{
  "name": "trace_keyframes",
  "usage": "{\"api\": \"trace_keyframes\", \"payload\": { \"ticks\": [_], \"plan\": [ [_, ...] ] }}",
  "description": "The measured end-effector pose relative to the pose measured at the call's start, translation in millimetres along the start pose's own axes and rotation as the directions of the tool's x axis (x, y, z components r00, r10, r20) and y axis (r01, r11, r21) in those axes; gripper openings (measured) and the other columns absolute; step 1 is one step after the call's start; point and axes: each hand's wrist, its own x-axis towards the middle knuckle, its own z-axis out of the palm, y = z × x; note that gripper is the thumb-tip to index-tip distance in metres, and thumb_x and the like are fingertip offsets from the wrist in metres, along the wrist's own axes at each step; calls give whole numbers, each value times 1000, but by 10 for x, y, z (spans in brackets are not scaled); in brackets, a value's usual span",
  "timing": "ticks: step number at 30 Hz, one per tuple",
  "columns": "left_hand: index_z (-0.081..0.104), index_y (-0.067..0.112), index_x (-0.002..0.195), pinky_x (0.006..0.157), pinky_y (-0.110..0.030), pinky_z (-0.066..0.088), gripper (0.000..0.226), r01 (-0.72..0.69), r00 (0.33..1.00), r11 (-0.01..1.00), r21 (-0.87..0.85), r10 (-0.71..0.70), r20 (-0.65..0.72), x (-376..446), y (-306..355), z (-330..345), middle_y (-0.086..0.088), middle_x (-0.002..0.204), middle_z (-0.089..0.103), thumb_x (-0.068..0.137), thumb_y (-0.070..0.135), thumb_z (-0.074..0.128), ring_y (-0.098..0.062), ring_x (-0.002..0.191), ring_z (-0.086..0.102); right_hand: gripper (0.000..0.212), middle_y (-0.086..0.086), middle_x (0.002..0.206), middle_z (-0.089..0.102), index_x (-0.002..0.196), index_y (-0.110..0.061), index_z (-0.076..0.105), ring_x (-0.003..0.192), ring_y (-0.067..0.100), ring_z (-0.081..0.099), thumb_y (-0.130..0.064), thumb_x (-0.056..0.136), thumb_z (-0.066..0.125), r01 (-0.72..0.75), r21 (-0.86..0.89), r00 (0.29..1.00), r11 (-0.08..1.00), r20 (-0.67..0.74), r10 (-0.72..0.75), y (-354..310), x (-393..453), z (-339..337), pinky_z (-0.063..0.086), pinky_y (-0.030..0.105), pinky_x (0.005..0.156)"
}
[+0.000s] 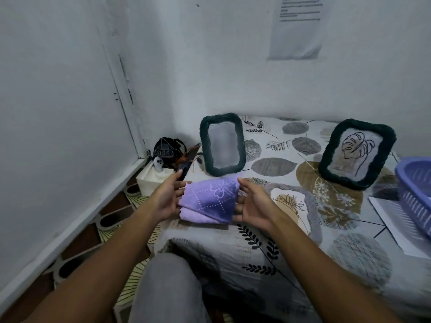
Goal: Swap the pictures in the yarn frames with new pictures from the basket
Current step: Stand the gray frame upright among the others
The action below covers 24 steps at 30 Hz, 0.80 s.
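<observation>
Head view. Left yarn frame [222,144]: upright on the patterned bedsheet [291,241], likely light, soft-edged; take it by the side rims. Folded purple cloth [208,201]: limp, lying before it. Your left hand [168,198] and right hand [253,203]: fingers relaxed, flanking the cloth, gripping nothing.

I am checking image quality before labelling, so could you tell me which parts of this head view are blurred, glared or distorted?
Head view: dim, flat lighting; the left yarn frame has a washed-out, unreadable pane, while the right yarn frame shows a clear leaf drawing; the wall paper text is blurred; wide-angle bending curves the wall corner and cuts the basket at the edge.
</observation>
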Motion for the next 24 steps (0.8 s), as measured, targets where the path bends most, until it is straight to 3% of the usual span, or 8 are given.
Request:
{"api": "trace_keyframes", "payload": {
  "ticks": [2, 6, 10, 12, 17, 21, 24],
  "plan": [
    [57, 11, 107, 64, -29, 41, 46, 11, 1000, 999, 36, -10, -27, 15, -7, -62, -6, 79, 64, 95, 52, 40, -20, 71, 56, 26, 14, 99, 67, 103, -16, 58, 91, 32, 64, -38, 96, 46, -26, -34, 999, 999, -27, 25, 32, 63, 41, 51, 52, 86],
    [56, 16, 87, 50, -23, 34, 40, 39, 999, 993, 115, -34, -42, 23, -27, -101, 4, 49, 54, 96, 51, 39, -10, 41, 46, 24, 10, 78, 69, 91, -13, 56, 79, 29, 64, -34, 97, 45, -78, -87, 995, 993, -73, 71, 42, 113, 72, 53, 43, 73],
    [57, 12, 98, 54, -23, 32, 44, 28, 995, 964, 264, -2, -98, 122, -9, -154, 0, 66, 44, 92, 54, 47, -14, 57, 38, 27, 21, 102, 63, 105, -4, 56, 85, 34, 65, -27, 95, 48, -103, -212, 989, 972, -129, 76, -43, 102, 104, 56, 44, 68],
    [58, 9, 99, 56, -25, 33, 47, -13, 989, 928, 372, 66, -130, 141, 21, -139, -3, 71, 49, 91, 54, 50, -16, 61, 41, 31, 25, 111, 60, 113, -1, 52, 91, 38, 64, -26, 95, 49, -103, -310, 981, 945, -189, 45, -78, 89, 111, 58, 45, 68],
    [60, 10, 97, 66, -33, 49, 43, -142, 934, 710, 690, 327, -145, 86, 160, -54, -12, 94, 64, 93, 51, 50, -28, 81, 63, 35, 23, 105, 58, 115, 0, 50, 85, 36, 64, -28, 94, 54, -103, -414, 968, 904, -251, -5, -204, 17, 22, 58, 47, 69],
    [59, 17, 86, 75, -41, 54, 29, -279, 883, 632, 723, 464, -65, -28, 217, 185, -12, 93, 64, 95, 43, 52, -29, 85, 64, 33, 20, 102, 58, 114, 0, 52, 80, 33, 64, -26, 94, 55, -60, -371, 950, 927, -307, -61, -382, -177, -232, 57, 46, 73],
    [62, 12, 97, 74, -39, 56, 26, -382, 885, 680, 626, 465, 35, -59, 187, 484, -13, 99, 65, 95, 37, 54, -29, 86, 65, 31, 19, 100, 60, 110, 0, 57, 81, 32, 63, -26, 92, 58, -13, -356, 919, 934, -372, -129, -527, -395, -540, 56, 45, 77]
  ]
}}
